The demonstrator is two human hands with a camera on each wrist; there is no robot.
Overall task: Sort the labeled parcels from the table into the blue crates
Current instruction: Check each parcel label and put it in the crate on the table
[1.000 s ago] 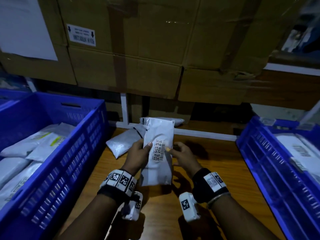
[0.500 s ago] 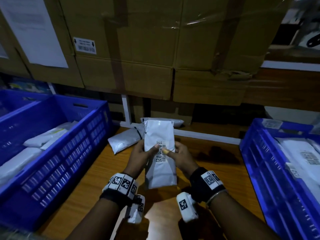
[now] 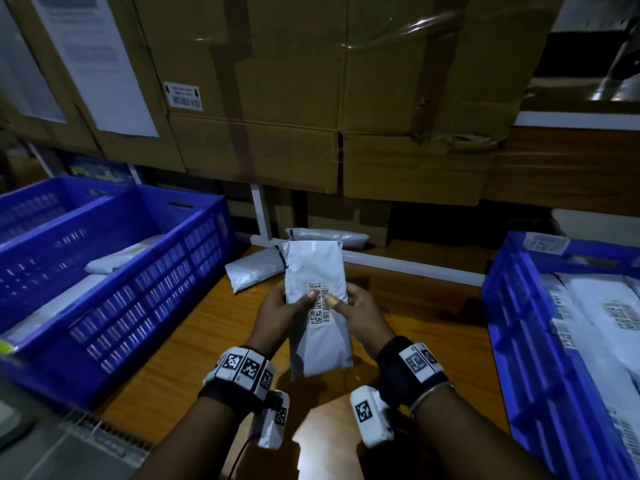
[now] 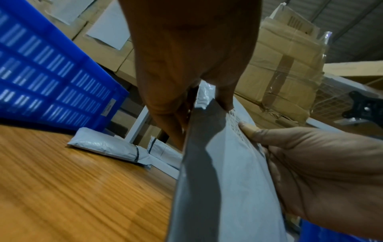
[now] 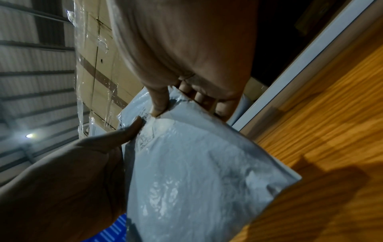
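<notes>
A white poly-mailer parcel (image 3: 317, 271) with a barcode label (image 3: 318, 303) stands upright above the wooden table (image 3: 415, 334). My left hand (image 3: 284, 306) grips its left edge, thumb on the label. My right hand (image 3: 356, 308) grips the right edge, thumb beside the barcode. The left wrist view shows the parcel (image 4: 223, 188) edge-on, pinched by my left hand (image 4: 192, 101) with my right hand (image 4: 311, 172) on its far face. The right wrist view shows my right hand (image 5: 186, 91) pinching the parcel (image 5: 196, 172). Two more parcels (image 3: 252, 273) lie behind on the table.
A blue crate (image 3: 145, 306) at the left holds several white parcels. Another blue crate (image 3: 519, 341) at the right holds labeled parcels. Taped cardboard boxes (image 3: 311, 98) are stacked on the shelf behind the table, with a white frame rail (image 3: 415, 266) below them.
The camera has swung slightly right and up. Both hands have kept hold of the parcel and drawn it a little nearer, thumbs closing in over the label.
</notes>
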